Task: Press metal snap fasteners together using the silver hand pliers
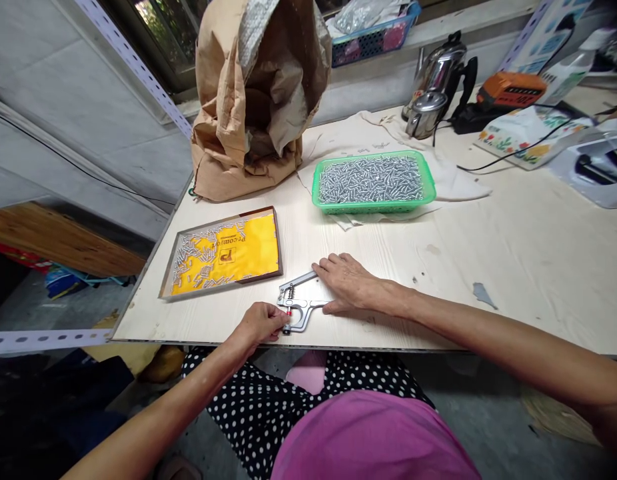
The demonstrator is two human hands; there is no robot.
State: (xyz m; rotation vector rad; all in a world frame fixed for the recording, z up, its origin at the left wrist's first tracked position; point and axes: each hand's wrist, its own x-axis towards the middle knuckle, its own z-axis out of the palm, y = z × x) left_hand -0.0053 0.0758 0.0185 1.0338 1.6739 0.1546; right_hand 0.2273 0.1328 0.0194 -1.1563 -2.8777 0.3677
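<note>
A silver hand press tool [297,301] lies on the pale wooden table [513,267] near its front edge. My right hand [349,283] rests over its handles, fingers curled around them. My left hand [261,323] pinches at the tool's jaw, where a small red part shows; whether a piece is between the fingers I cannot tell. A shallow tray with a yellow liner [223,253] holds several small metal pieces just left of the tool. A green basket [372,181] full of the same metal pieces stands behind.
A crumpled brown paper sack [253,100] stands at the back left. Metal kettles [436,80], an orange tool [511,88], a tissue box [528,137] and cables sit at the back right. White cloth lies under the basket.
</note>
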